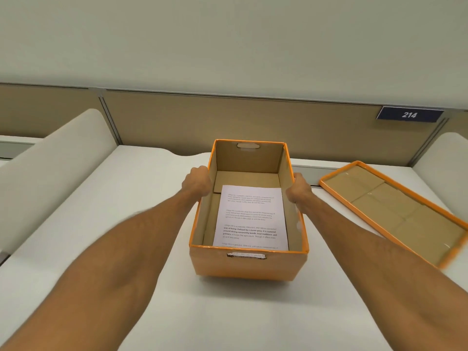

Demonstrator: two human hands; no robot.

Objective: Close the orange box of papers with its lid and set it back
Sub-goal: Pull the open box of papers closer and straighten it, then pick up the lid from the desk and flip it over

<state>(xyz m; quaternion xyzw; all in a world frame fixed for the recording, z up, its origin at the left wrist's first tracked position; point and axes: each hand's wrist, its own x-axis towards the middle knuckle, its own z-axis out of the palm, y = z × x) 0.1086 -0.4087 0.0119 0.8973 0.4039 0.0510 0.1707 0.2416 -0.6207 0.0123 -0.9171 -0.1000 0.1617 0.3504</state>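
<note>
An open orange box (243, 267) stands in the middle of the white desk, with a printed sheet of paper (250, 216) lying flat on its brown floor. My left hand (197, 182) is pressed against the outside of its left wall, fingers curled. My right hand (298, 188) grips the right wall from the other side. The lid (395, 211) lies upside down on the desk to the right, orange rim up, brown inside showing, apart from the box.
The white desk (126, 224) is bounded by a tan partition (202, 117) at the back with a blue sign reading 214 (409, 114). Rounded white dividers stand at the left (58, 158) and far right (445, 158).
</note>
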